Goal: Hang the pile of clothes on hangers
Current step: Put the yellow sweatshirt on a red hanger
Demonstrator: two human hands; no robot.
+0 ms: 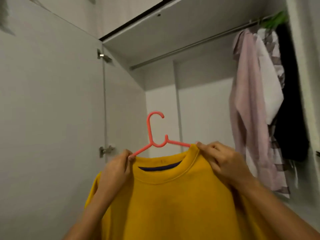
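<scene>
A mustard-yellow sweatshirt (173,205) hangs in front of me on a pink plastic hanger (152,134), whose hook points up and right. My left hand (116,170) pinches the left shoulder of the sweatshirt where the hanger arm enters the collar. My right hand (220,160) grips the right shoulder at the collar over the other hanger arm. Both hanger ends are hidden inside the garment.
An open white wardrobe stands ahead with a metal rail (190,45) running up to the right. A pink shirt (249,110), a white garment (270,84) and a black garment (290,101) hang at the rail's right end. The open door (52,101) is at my left.
</scene>
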